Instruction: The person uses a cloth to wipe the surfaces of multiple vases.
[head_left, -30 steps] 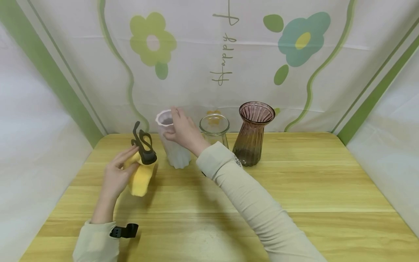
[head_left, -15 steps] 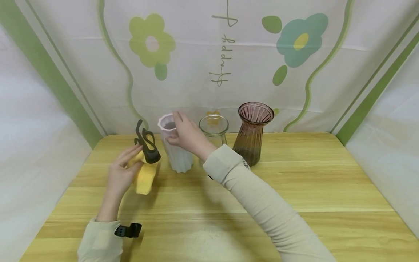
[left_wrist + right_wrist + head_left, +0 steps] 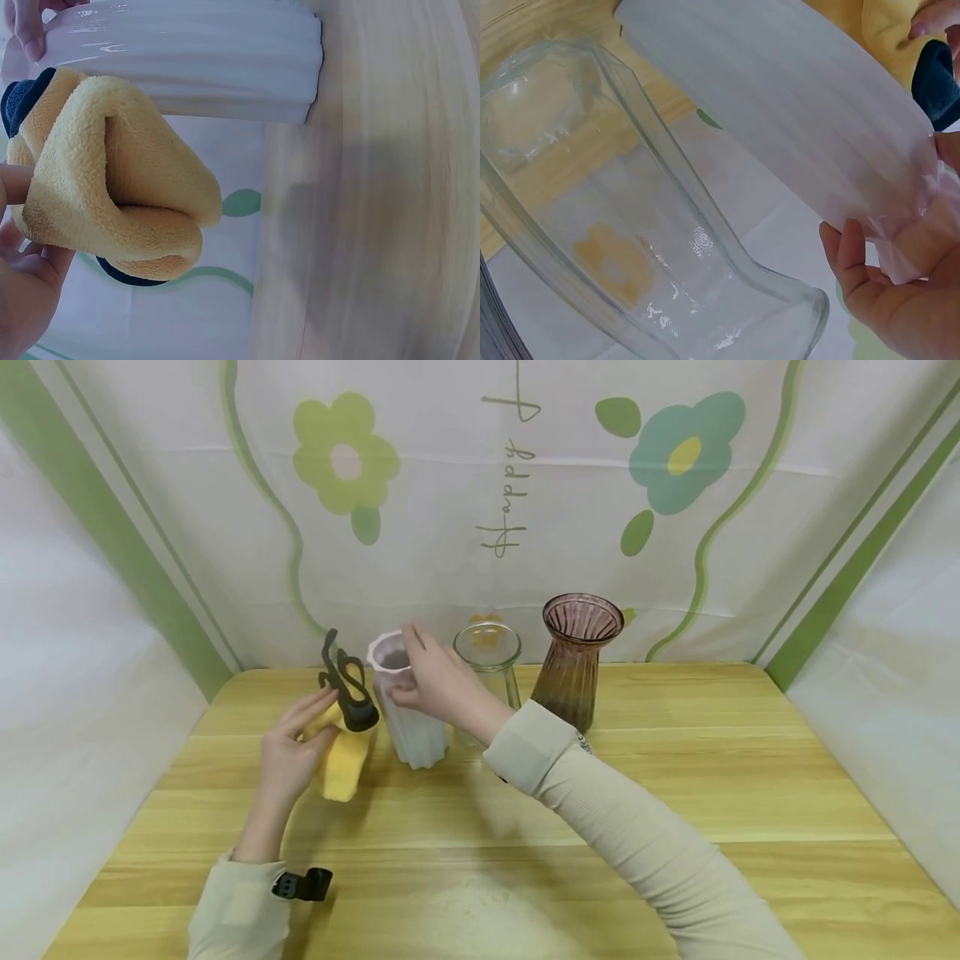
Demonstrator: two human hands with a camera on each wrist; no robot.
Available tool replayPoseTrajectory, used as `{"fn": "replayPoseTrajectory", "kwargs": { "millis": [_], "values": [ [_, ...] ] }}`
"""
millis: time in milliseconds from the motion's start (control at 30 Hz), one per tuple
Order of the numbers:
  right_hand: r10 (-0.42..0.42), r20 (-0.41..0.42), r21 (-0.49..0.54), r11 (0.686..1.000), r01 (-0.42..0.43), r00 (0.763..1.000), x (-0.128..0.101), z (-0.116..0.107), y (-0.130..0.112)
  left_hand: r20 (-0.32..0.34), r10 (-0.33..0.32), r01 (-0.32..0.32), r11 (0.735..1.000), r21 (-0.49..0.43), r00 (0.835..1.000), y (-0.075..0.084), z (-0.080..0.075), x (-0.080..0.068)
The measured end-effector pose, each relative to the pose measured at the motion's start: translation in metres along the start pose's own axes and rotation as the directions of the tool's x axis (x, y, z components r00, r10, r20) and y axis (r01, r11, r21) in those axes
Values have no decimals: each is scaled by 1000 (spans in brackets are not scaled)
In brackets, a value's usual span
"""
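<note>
Beside the cloth-gripping left hand (image 3: 288, 760) — white vase (image 3: 408, 710), rim pinched by right hand (image 3: 435, 681).

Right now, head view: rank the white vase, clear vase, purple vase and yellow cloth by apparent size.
1. purple vase
2. white vase, partly hidden by the right hand
3. clear vase, mostly hidden, rank unsure
4. yellow cloth

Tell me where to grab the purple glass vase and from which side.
Grip the purple vase round its narrow neck, just under the flared rim, coming from the right. It stands upright, the neck is its slimmest part, and the clear vase crowds its left side, so the right looks freer.
</note>
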State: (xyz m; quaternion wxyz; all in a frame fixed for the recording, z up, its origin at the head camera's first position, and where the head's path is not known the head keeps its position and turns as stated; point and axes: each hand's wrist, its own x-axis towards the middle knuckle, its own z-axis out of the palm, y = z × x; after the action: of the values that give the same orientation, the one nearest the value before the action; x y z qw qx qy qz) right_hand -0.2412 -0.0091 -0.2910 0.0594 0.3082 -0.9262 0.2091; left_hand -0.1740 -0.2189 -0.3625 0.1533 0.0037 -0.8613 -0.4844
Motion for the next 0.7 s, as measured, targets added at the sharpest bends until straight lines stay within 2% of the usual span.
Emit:
{"fn": "replayPoseTrajectory", "kwargs": {
  "millis": [267,400,500,600,700],
  "values": [
    [24,3,-42,999,-24,1000,-8,-2,-1,-27,36,-35,999,12,999,2,5,2],
    [53,23,-20,998,-52,998,-6,-5,2,-46,92,-92,996,13,995,2,8,2],
    [50,64,29,998,-52,997,-2,-9,6,-71,178,-176,984,39,981,1,10,1],
    [19,139,71,997,-29,990,5,-11,10,-99,260,-255,965,53,961,0,13,1],
    [-13,205,111,994,-10,979,8,-13,14,-113,285,-281,958,49,952,2,14,0]
  ]
}}
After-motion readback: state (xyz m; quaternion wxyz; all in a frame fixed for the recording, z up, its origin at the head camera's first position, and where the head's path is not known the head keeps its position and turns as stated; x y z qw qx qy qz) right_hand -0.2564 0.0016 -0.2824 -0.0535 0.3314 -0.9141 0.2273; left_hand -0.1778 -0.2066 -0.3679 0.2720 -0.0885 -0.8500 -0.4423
